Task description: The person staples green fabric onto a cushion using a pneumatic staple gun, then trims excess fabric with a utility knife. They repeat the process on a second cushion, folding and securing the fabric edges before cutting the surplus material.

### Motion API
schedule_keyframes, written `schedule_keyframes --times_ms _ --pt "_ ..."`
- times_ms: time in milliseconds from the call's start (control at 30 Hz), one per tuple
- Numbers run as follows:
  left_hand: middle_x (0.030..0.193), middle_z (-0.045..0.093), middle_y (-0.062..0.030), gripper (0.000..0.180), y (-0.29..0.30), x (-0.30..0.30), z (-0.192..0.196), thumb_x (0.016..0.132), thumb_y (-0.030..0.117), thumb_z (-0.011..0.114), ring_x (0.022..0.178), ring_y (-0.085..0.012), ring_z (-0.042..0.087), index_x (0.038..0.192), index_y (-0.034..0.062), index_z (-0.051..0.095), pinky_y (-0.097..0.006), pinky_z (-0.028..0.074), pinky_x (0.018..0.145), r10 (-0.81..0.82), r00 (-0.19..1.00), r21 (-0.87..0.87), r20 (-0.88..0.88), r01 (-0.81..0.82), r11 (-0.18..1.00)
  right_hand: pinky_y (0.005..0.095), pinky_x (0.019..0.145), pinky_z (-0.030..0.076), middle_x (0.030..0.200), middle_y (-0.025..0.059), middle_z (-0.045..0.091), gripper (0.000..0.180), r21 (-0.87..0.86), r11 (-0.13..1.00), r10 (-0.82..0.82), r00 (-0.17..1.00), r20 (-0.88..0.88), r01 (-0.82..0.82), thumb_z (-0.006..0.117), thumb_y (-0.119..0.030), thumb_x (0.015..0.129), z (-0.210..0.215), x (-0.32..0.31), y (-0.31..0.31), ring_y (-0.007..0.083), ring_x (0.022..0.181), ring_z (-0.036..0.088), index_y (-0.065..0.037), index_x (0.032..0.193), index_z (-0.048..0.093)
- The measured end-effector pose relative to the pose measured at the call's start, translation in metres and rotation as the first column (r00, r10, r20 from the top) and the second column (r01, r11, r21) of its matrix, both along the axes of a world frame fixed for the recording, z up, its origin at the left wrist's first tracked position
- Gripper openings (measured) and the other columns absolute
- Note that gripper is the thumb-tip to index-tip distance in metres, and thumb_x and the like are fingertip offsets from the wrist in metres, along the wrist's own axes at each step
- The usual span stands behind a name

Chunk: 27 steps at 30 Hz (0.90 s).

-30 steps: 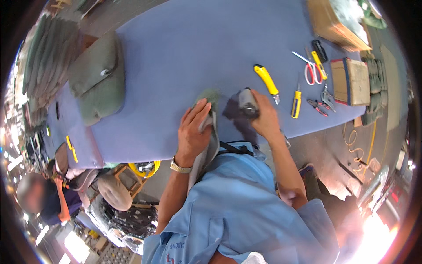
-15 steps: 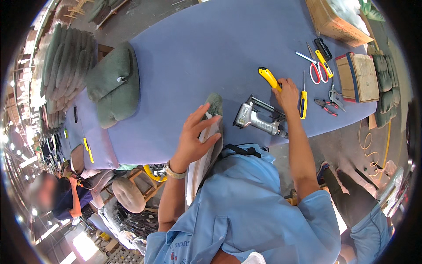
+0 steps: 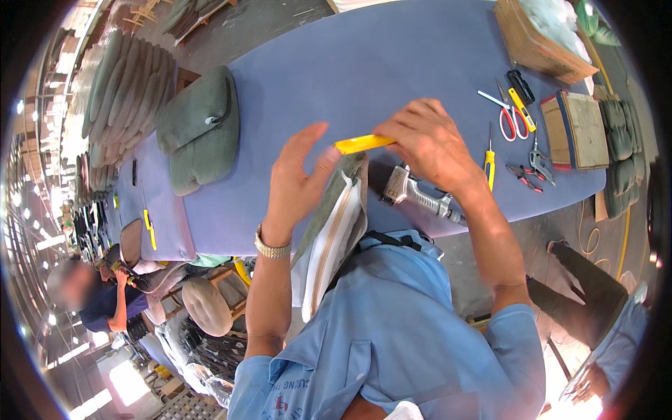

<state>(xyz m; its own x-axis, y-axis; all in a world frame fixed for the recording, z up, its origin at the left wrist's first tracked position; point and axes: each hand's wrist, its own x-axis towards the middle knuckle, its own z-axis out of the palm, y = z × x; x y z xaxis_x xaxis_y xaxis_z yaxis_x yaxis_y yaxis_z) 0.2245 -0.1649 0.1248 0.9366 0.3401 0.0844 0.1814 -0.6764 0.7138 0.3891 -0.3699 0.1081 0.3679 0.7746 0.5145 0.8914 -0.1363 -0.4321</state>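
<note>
My right hand (image 3: 434,143) grips a yellow utility knife (image 3: 362,144) above the table edge, its free end directed left. My left hand (image 3: 294,178) is open, thumb and index finger spread around that end; I cannot tell whether the thumb touches it. Below both hands a green fabric cover piece (image 3: 355,168) with white edging and a zipper-like strip (image 3: 327,255) lies against my body. Beside it on the table is a silver pneumatic staple gun (image 3: 423,196), partly behind my right forearm.
The blue-covered table (image 3: 336,63) bears a green cushion (image 3: 203,126) at left. Scissors (image 3: 514,120), a yellow screwdriver (image 3: 489,168), pliers (image 3: 526,176) and a cardboard box (image 3: 542,52) are at right. One person (image 3: 105,294) works at far left; another (image 3: 595,301) stands at right.
My right hand has lifted the knife from beside the staple gun and carried it left, up to my left hand. The view has shifted slightly.
</note>
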Motion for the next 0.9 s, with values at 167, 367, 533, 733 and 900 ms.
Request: schedule_keyframes --times_ms 167,367,533,733,900 --pt "0.116 0.072 -0.0171 0.051 -0.015 0.016 0.012 0.092 0.03 0.074 0.097 -0.0393 0.069 0.136 0.0056 0.063 -0.048 0.055 0.079 -0.414 0.91 0.323 -0.014 0.396 0.86 0.0388 0.1 0.047 0.096 0.0002 0.071 0.022 0.004 0.988 0.153 0.982 0.11 -0.154 0.07 -0.014 0.078 0.025 -0.018 0.007 0.0213 0.1 0.065 -0.01 0.099 0.075" --pt "0.086 0.073 -0.0161 0.043 0.001 -0.011 0.0 0.096 0.025 0.069 0.077 -0.0398 0.07 0.133 0.0043 0.062 -0.047 0.054 0.069 -0.026 0.981 0.149 -0.195 0.056 0.987 0.04 0.095 0.052 0.106 0.0064 0.071 0.031 0.223 0.97 -0.069 0.991 -0.113 0.093 0.085 -0.018 0.077 0.055 -0.029 0.005 0.0295 0.102 0.068 -0.007 0.103 0.072" --pt "0.089 0.073 -0.0198 0.038 -0.014 -0.029 0.037 0.101 0.021 0.063 0.077 -0.042 0.07 0.135 0.0049 0.061 -0.045 0.054 0.065 0.205 0.901 -0.178 -0.381 -0.289 0.941 0.0448 0.068 0.054 0.088 0.0127 0.066 0.035 -0.258 0.962 -0.246 0.714 -0.656 0.094 0.08 -0.033 0.09 -0.017 -0.075 0.018 0.0352 0.073 0.067 -0.005 0.089 0.058" --pt "0.094 0.075 -0.0168 0.04 -0.043 -0.053 0.015 0.103 0.02 0.064 0.076 -0.0345 0.072 0.14 0.0057 0.06 -0.041 0.056 0.068 0.088 0.97 0.118 -0.225 -0.062 0.991 0.0467 0.063 0.05 0.07 0.0163 0.061 0.03 -0.167 0.966 -0.253 0.585 -0.77 0.198 0.071 -0.026 0.098 -0.089 -0.106 0.029 0.0358 0.068 0.066 -0.003 0.087 0.054" --pt "0.12 0.071 -0.0246 0.049 -0.051 -0.066 -0.009 0.101 0.014 0.062 0.1 -0.0425 0.072 0.149 0.0067 0.053 -0.046 0.058 0.082 0.035 0.972 0.163 -0.234 0.004 0.987 0.0384 0.06 0.045 0.07 0.0125 0.056 0.022 -0.046 0.983 -0.137 0.54 -0.83 0.179 0.065 -0.017 0.103 -0.095 -0.108 0.031 0.0236 0.064 0.055 -0.002 0.089 0.056"
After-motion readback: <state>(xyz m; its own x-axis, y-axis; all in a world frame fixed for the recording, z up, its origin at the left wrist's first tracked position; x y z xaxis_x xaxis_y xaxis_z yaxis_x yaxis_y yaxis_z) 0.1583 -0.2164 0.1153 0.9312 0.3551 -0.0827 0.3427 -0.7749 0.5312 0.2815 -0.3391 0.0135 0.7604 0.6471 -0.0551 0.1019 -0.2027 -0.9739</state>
